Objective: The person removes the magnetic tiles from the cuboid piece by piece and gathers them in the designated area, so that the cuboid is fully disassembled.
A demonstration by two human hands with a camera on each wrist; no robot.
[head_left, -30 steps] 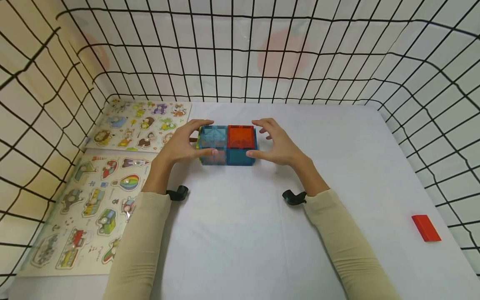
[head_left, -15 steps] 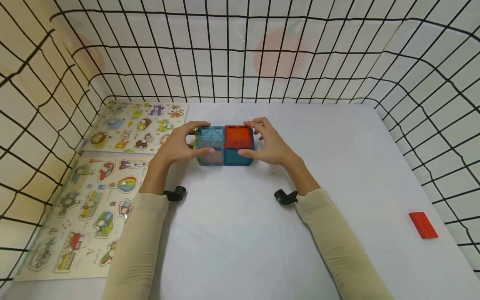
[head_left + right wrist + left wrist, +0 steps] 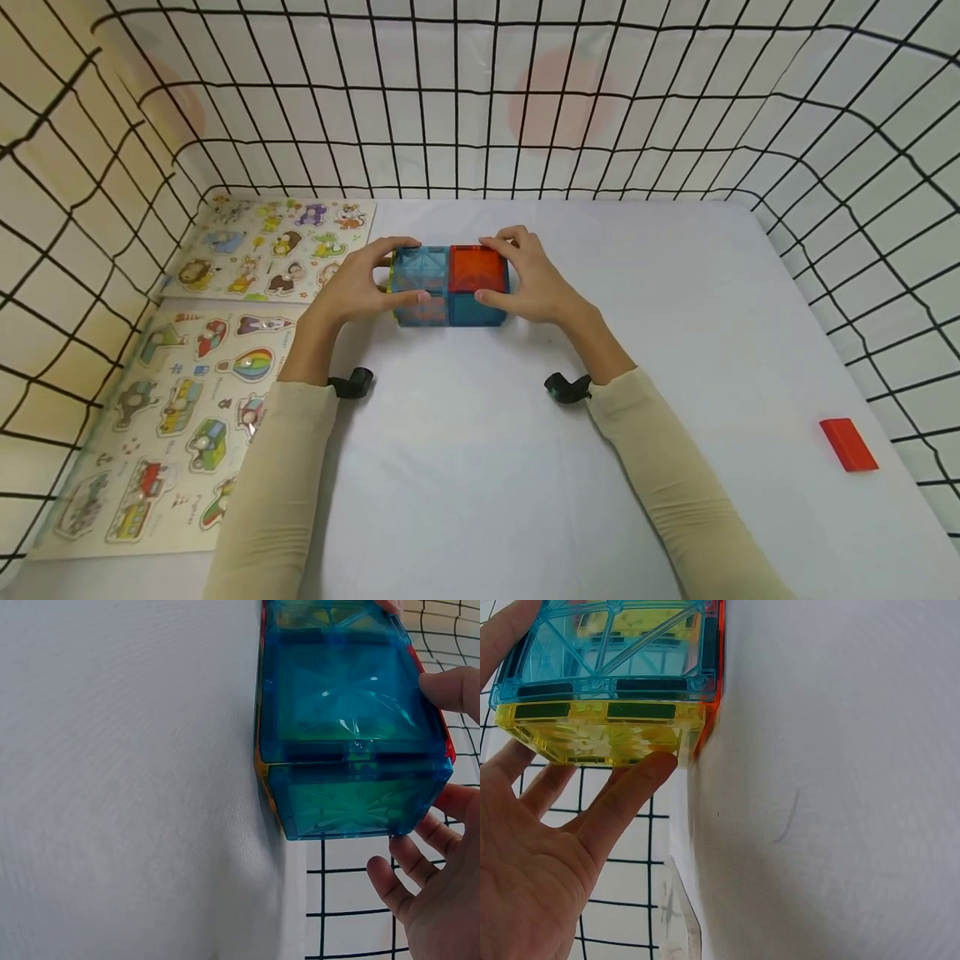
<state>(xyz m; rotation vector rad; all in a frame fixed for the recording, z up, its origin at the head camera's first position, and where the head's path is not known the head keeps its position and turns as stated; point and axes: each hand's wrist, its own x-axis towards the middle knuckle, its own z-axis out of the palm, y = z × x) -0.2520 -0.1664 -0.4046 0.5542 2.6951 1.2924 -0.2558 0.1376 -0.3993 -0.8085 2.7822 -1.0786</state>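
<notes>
Upper centre of frame: the right grip (image 3: 536, 283) has shifted leftward, thumb and forefinger farther over the tile box (image 3: 450, 285).

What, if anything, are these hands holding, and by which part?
The translucent tile box, by its two ends: the left hand grips the yellow-sided end, the right hand the red-topped end.

The right hand (image 3: 450, 892) gripped a see-through blue box (image 3: 349, 697) on a white table (image 3: 135, 780), thumb (image 3: 456, 691) touching the box's red-edged side, with black wire mesh (image 3: 323, 871) beyond
</notes>
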